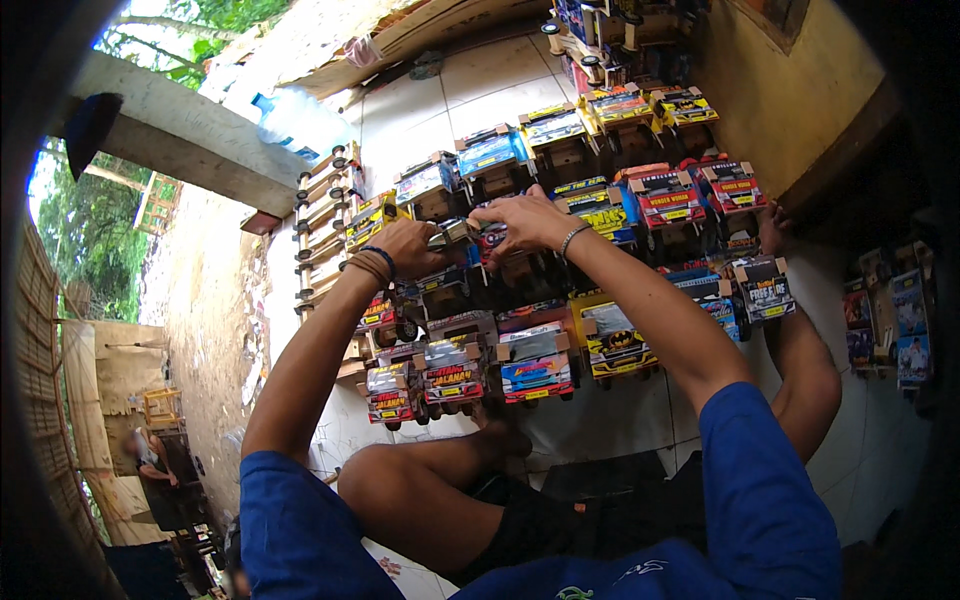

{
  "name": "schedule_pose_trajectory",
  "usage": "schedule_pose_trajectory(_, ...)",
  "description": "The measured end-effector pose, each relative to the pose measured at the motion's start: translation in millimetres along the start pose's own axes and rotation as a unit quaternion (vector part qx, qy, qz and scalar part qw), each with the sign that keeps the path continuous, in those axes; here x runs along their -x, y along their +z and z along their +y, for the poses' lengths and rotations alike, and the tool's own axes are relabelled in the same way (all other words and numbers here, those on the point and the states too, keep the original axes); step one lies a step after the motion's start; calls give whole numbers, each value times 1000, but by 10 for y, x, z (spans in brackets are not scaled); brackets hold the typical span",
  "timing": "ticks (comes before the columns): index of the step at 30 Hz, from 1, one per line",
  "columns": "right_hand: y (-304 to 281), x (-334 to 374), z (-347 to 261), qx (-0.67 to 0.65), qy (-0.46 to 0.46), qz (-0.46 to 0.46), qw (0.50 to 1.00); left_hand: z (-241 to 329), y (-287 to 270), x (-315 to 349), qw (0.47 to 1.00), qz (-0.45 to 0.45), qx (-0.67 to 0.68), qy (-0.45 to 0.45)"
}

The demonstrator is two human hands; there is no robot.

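Rows of small toy trucks with bright printed panels stand on the tiled floor in front of my crossed legs. My left hand reaches into the middle row, its fingers bent over the near edge of a toy truck. From the other side my right hand holds this truck, thumb and fingers set apart around its dark red and blue front. Part of the truck is hidden by my fingers. Just right of my right hand stands a green and yellow toy truck; a yellow one stands beyond my left hand.
Bare wooden truck frames are stacked at the left of the rows. More trucks stand at the far wall and on the right. A clear plastic bottle lies by a concrete beam. Another person sits far left.
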State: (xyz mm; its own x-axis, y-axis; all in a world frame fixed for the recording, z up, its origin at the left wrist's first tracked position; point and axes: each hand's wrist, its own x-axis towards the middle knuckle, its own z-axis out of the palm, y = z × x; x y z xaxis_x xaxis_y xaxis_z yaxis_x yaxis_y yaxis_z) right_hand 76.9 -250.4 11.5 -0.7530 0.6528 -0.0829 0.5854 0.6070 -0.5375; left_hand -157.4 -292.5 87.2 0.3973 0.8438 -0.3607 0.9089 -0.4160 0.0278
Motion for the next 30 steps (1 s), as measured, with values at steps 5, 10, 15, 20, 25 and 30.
schedule_pose_trajectory(5,65,-5,34,-4,-37,61,997,2,-22,-36,1000,-9,-10,10)
schedule_pose_trajectory(10,56,2,38,-11,-32,52,998,-6,14,-90,1000,-5,-16,11)
schedule_pose_trajectory(15,68,-8,37,-3,-28,45,999,-3,35,-144,998,-31,-44,-25)
schedule_pose_trajectory(20,76,-11,48,-14,-36,58,998,-10,11,-163,997,-45,-52,-21)
schedule_pose_trajectory(25,54,-22,46,7,-12,18,1000,-26,10,-169,997,-43,-50,-29)
schedule_pose_trajectory(30,47,-28,35,0,-20,30,999,-27,11,-155,997,-46,-51,-39)
